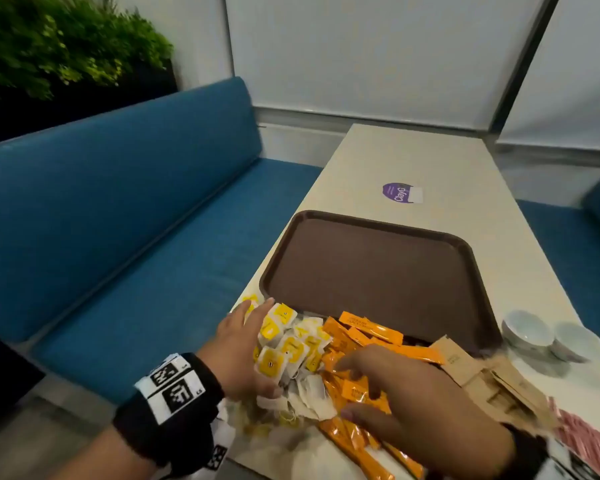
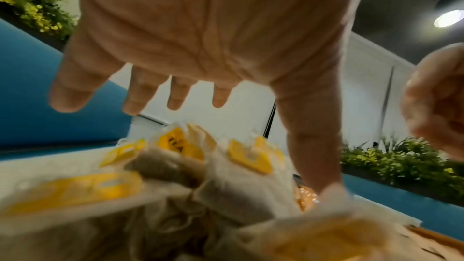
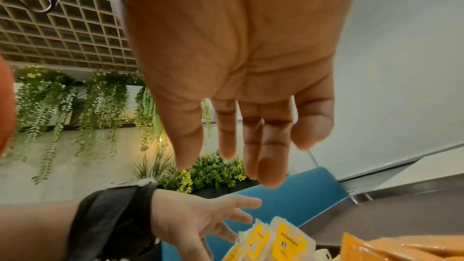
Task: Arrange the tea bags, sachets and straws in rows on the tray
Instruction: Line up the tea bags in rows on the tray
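Both hands spread-fingered, empty: left hand (image 1: 241, 344) beside tea bags (image 1: 284, 344), right hand (image 1: 406, 393) over orange sachets (image 1: 371, 332); best gather one kind, then lay onto tray (image 1: 371, 216).

Under the left hand (image 1: 238, 344) lies the heap of tea bags (image 1: 284, 351); under the right hand (image 1: 409, 393), the stick sachets (image 1: 371, 332). Beyond both hands the tray (image 1: 371, 271) sits on the bench (image 1: 430, 157). Right of the right hand lie paper sachets (image 1: 492, 382), with two bowls (image 1: 551, 336) beyond them.
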### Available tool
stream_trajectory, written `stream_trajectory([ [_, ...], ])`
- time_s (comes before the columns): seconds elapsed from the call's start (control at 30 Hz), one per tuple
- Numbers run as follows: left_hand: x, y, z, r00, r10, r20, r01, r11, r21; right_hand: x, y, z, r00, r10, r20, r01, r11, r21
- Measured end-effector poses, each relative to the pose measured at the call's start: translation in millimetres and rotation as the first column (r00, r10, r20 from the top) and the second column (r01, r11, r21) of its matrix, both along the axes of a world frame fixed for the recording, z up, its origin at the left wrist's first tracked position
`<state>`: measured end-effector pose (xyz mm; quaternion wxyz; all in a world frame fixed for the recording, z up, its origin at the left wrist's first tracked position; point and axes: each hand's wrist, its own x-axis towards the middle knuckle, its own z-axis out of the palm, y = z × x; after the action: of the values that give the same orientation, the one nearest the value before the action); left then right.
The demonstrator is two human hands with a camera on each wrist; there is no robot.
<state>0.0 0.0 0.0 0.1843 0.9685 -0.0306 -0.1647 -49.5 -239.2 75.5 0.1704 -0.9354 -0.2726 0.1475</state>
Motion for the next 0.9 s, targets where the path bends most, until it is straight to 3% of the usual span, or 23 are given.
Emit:
stream_trajectory([
  [0.2,18,-5,-13,0.994,-0.014,-0.111,0.027,0.993,0.118,9,9,-11,0.998,0.033,-0.06,-0.031,0.999,0.037],
  [0.43,24,-9,-25,0.992,-0.119,-0.048,0.123,0.989,0.086,11,9,-24,0.991,-0.056,-0.121,0.065,0.995,0.073],
  [0.67,31,-2,-35,0.998,-0.061,-0.015,0.057,0.984,-0.169,5,11,-33,0.978,-0.154,-0.14,0.171,0.978,0.118],
  [0.9,35,3,-28,1.0,-0.004,-0.003,0.002,0.875,-0.483,8,8,-39,0.967,-0.205,-0.149,0.221,0.97,0.099],
])
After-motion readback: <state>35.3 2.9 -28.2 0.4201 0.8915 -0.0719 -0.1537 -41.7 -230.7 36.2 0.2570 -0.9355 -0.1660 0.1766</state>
